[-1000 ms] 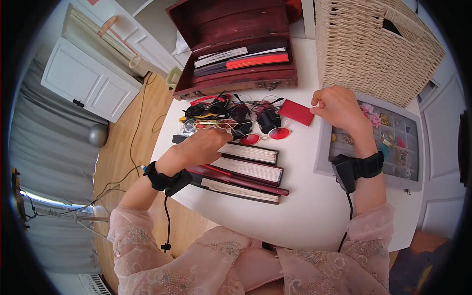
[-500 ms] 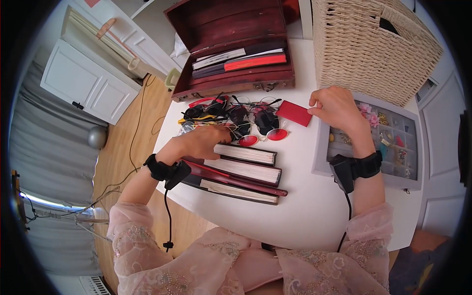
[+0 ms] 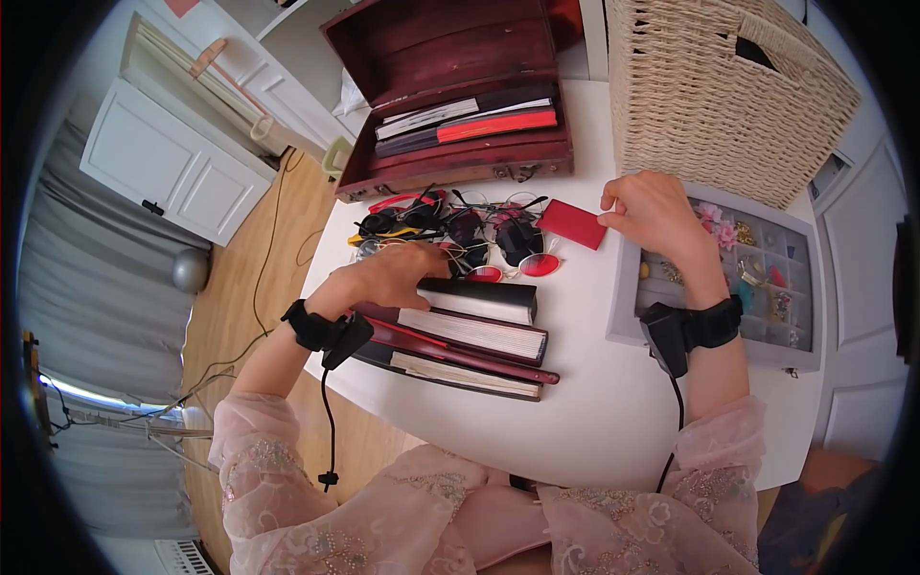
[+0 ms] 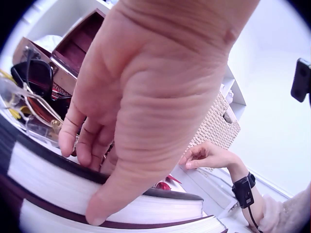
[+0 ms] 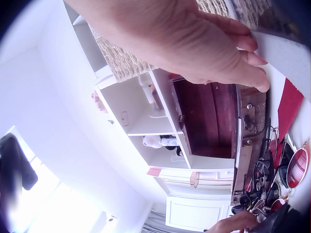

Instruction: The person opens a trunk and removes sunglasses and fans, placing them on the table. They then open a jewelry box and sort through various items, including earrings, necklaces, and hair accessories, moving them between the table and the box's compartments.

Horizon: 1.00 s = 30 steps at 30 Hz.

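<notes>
My left hand (image 3: 388, 276) grips a black-covered book (image 3: 494, 301), the one in the row closest to the sunglasses. In the left wrist view the thumb (image 4: 109, 201) lies on its white pages while the fingers reach over the far cover. Several more books (image 3: 494, 333) line up on the near side, one with a maroon cover. Loosely curled, my right hand (image 3: 656, 216) hovers with its fingertips close by the corner of a flat red case (image 3: 572, 223); the right wrist view shows a gap between them. A pile of sunglasses (image 3: 465, 227) lies beyond the left hand.
An open dark red wooden case (image 3: 455, 171) with books inside stands at the back of the white table (image 3: 575, 431). A wicker basket (image 3: 724, 105) rises at the back right, behind a grey compartment box of jewelry (image 3: 805, 278).
The gripped book has tipped toward me, so its black cover now shows from above where its pages did. My left hand shifted slightly; the right hand stays by the red case.
</notes>
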Each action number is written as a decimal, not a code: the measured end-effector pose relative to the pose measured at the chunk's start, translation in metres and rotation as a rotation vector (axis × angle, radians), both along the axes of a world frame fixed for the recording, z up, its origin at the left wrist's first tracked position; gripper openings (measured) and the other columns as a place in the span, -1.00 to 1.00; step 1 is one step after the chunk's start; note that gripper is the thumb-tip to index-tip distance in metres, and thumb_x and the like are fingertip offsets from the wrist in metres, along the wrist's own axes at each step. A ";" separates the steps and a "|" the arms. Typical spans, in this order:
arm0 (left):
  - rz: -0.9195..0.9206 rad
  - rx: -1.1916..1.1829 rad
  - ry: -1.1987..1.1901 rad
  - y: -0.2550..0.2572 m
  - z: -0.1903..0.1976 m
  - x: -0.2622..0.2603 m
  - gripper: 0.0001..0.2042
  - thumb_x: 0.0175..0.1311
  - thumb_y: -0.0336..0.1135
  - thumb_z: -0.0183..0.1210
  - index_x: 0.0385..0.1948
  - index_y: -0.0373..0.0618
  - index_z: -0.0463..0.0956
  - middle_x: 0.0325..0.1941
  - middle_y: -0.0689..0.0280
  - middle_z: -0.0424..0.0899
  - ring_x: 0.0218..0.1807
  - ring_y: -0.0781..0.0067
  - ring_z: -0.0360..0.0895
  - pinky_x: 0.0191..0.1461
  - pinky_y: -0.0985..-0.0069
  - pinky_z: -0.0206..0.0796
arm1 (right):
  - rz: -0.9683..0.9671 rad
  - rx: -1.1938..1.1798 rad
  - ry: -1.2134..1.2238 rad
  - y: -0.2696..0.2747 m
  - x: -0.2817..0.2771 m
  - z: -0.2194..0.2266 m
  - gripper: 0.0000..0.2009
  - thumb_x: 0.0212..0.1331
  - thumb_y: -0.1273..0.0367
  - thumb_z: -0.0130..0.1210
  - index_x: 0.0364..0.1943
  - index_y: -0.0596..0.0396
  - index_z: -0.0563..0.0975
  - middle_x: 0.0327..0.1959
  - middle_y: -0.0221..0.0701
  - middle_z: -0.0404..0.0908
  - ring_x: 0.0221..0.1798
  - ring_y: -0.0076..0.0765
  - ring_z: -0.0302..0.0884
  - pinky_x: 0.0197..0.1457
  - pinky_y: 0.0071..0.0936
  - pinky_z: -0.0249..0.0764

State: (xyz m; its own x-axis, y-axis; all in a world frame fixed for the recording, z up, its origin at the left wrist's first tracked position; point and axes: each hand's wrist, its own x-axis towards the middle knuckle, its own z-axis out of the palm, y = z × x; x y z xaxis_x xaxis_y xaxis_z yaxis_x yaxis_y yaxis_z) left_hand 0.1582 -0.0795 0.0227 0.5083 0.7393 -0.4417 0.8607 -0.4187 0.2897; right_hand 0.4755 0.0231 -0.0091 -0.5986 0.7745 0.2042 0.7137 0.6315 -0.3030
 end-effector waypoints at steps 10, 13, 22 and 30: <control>-0.046 0.174 0.053 -0.010 0.010 0.004 -0.75 -0.08 -0.36 0.25 -0.31 -0.22 0.57 -0.22 0.07 0.53 -0.11 0.03 0.48 -0.08 0.28 0.33 | -0.012 -0.016 0.011 -0.002 -0.001 0.003 -0.86 -0.14 0.31 0.29 -0.50 0.05 0.64 -0.53 -0.23 0.61 -0.35 -0.14 0.59 -0.25 -0.29 0.46; 0.073 0.171 0.066 -0.009 0.044 0.010 -0.75 -0.04 -0.34 0.24 -0.31 -0.25 0.55 -0.25 0.05 0.49 -0.14 0.02 0.46 -0.10 0.24 0.30 | 0.017 0.033 0.008 0.001 0.001 -0.002 -0.84 -0.14 0.32 0.27 -0.47 0.09 0.63 -0.57 -0.35 0.63 -0.43 -0.21 0.59 -0.32 -0.31 0.44; 0.518 0.443 -0.582 0.031 0.123 -0.030 -0.80 0.23 -0.31 0.17 -0.26 -0.26 0.47 -0.36 0.39 0.49 -0.39 0.59 0.43 -0.30 0.59 0.34 | -0.007 -0.009 0.029 -0.002 -0.001 0.003 -0.86 -0.16 0.32 0.29 -0.51 0.05 0.65 -0.54 -0.24 0.61 -0.35 -0.14 0.59 -0.26 -0.29 0.47; 0.998 0.207 -1.828 0.118 0.037 -0.080 -0.78 0.36 -0.34 -0.04 -0.19 -0.37 0.33 -0.22 0.09 0.43 -0.14 0.14 0.48 0.12 0.12 0.44 | 0.022 0.057 0.005 0.000 0.000 -0.001 -0.84 -0.14 0.29 0.27 -0.47 0.03 0.63 -0.56 -0.37 0.63 -0.40 -0.21 0.60 -0.32 -0.32 0.45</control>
State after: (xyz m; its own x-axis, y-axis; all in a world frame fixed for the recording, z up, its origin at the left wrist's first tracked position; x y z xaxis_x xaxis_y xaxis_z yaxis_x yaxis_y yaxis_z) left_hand 0.0779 0.0387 0.0596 -0.3438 0.9345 0.0925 -0.3886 -0.2312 0.8919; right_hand 0.4757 0.0228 -0.0099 -0.6146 0.7479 0.2509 0.6978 0.6638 -0.2693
